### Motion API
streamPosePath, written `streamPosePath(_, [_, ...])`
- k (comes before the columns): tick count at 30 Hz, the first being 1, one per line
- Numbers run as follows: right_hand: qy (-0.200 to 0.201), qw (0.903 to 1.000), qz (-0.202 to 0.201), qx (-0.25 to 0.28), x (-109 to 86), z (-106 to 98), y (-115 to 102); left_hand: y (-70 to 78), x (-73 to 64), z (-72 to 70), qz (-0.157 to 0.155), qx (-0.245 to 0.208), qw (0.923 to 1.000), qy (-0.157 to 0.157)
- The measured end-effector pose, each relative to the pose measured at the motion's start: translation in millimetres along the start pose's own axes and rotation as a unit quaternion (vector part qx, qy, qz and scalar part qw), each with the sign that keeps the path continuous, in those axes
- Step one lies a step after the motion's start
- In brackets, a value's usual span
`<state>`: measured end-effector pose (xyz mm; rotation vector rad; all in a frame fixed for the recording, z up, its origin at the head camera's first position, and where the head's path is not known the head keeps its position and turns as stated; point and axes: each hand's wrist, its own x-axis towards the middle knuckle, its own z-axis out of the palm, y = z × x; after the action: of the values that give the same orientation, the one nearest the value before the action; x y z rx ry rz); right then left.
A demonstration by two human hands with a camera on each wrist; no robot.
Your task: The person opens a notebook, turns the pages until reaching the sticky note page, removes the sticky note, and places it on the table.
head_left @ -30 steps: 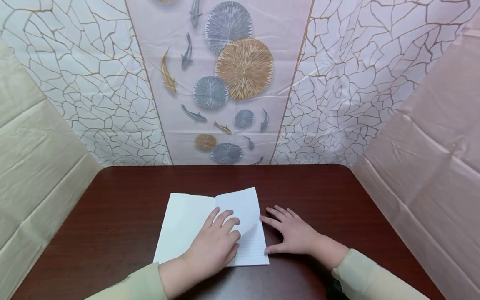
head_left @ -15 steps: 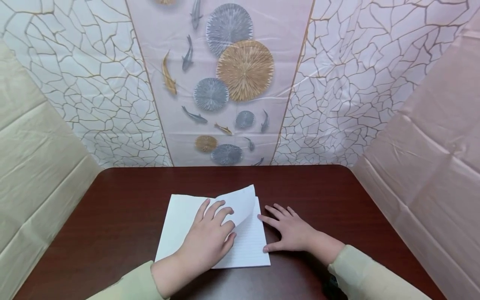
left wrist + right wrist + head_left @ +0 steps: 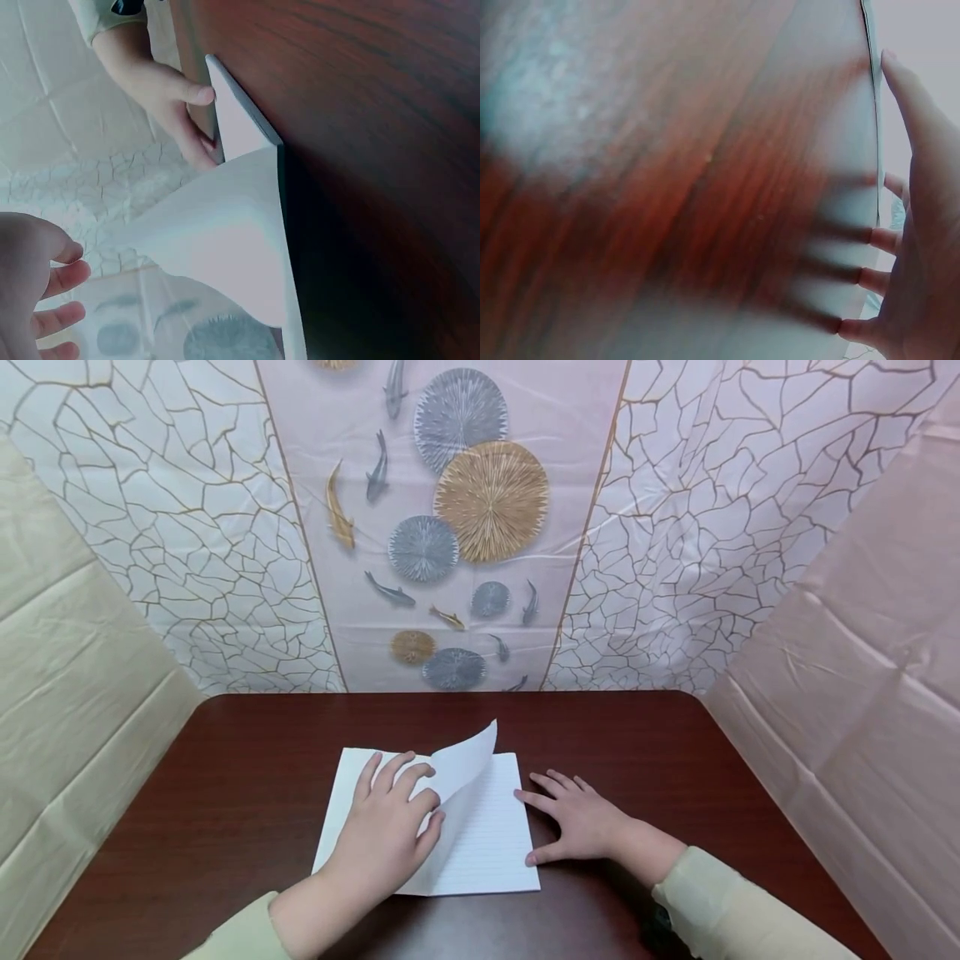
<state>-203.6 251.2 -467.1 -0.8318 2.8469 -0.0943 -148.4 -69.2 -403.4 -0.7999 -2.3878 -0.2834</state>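
A dark reddish-brown, wood-grained table (image 3: pixel 225 793) bears an open white paper notebook (image 3: pixel 498 852) with ruled lines. One curved white leaf (image 3: pixel 467 762) stands raised from it. Over it, the left hand (image 3: pixel 386 831) is loosely spread; the right hand (image 3: pixel 576 818) lies spread at its right edge.

We see a white notebook (image 3: pixel 495 843) with fine ruled lines, a reddish-brown grained desk (image 3: pixel 630 743), pale green sleeves (image 3: pixel 720 893), and gold and grey discs (image 3: pixel 491 502) on a pinkish backdrop (image 3: pixel 547 577).
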Motion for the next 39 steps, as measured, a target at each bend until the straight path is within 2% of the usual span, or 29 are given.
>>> streamPosePath(6, [-0.012, 0.9999, 0.008, 0.007, 1.4, -3, -2, -13.0, -10.7, -8.4, -0.035, 0.012, 0.9993, 0.010])
streamPosePath(11, [-0.012, 0.9998, 0.006, 0.013, 0.9, -4, -2, -24.7, -20.8, -14.6, -0.058, 0.003, 0.9976, 0.038])
streamPosePath(15, [-0.009, 0.9998, 0.002, 0.016, 0.9, -4, -2, -31.6, -28.5, -18.8, -0.078, -0.001, 0.9961, 0.041])
streamPosePath(28, [-0.018, 0.9994, 0.003, 0.030, 0.2, -4, -2, -48.0, -61.8, -28.1, -0.150, 0.007, 0.9885, 0.012])
streamPosePath(39, [-0.019, 0.9992, 0.008, 0.033, 2.0, -6, -3, -57.1, -84.7, -33.5, -0.202, 0.014, 0.9773, -0.063])
